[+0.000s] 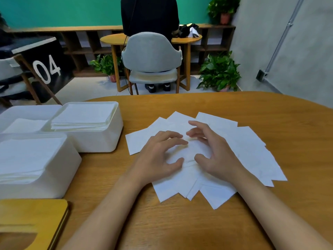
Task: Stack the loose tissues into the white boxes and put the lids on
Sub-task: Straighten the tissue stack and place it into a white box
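Spread and arched, left hand (158, 156) and right hand (216, 152) press down on loose tissues (250, 147).

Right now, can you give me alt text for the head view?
Left hand and right hand rest with bent fingers on a fan of loose tissues on a wooden table. To the left, three open white boxes hold stacked tissues; a wooden lid lies at the near left corner.

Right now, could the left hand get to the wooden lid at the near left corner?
Probably yes: the left hand is on the loose tissues, and the wooden lid lies uncovered nearby, with only bare table between them.
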